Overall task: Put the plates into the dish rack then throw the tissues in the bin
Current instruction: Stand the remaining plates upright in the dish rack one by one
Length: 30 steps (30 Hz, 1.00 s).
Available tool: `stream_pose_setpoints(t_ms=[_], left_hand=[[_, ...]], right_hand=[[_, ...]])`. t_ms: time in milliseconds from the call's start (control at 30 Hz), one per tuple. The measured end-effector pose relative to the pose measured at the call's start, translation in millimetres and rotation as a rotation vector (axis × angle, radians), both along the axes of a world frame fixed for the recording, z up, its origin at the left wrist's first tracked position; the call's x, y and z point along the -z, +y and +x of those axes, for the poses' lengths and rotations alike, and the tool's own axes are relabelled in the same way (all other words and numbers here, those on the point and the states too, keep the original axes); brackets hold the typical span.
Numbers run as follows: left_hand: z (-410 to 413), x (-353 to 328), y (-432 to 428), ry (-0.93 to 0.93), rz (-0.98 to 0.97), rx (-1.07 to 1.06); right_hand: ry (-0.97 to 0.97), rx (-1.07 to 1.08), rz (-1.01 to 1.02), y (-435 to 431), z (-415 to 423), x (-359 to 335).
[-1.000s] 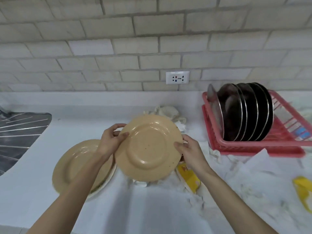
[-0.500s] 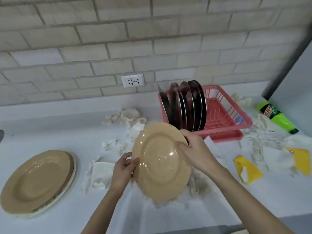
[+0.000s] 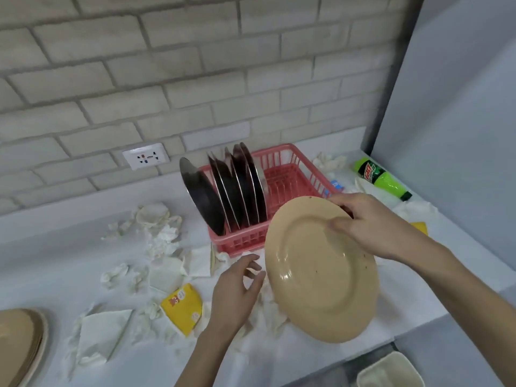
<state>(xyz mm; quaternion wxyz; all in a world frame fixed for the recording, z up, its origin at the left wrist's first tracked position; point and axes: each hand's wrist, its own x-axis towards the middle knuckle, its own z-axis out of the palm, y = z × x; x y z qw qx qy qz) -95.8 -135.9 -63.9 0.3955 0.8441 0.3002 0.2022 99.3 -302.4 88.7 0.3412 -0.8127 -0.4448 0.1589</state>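
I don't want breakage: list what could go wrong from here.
1. Only the right hand pinches the plate, at its top rim; the left hand is open beside it. It could slip.
2. The metal plates lean in the rack; slotting the plate close by may knock them.

Plate [image 3: 315, 277] before rack [image 3: 290, 174]; tissues [image 3: 162, 241] left of rack.

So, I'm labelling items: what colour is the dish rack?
The dish rack is pinkish red, clearest in the head view.
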Motion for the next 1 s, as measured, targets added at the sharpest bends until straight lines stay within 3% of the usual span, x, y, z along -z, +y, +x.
stream_pose_setpoints(t_ms=[133, 267, 533, 1000], left_hand=[[30.5, -16.0, 0.1, -0.037, 0.292, 0.08], [56.1, -22.9, 6.7, 0.009, 0.439, 0.18], [82.3, -6.9, 20.6, 0.269, 0.507, 0.272], [80.4, 1.8, 28.1, 0.217, 0.446, 0.264]], right_hand=[[-0.11, 0.086, 0.015, -5.8, 29.5, -26.3], [-0.235, 0.148, 0.061, 14.5, 52.1, -47.7], [-0.384, 0.113, 0.133, 89.5, 82.1, -58.9], [-0.405, 0.118, -0.025, 185.6, 96.7, -9.2]])
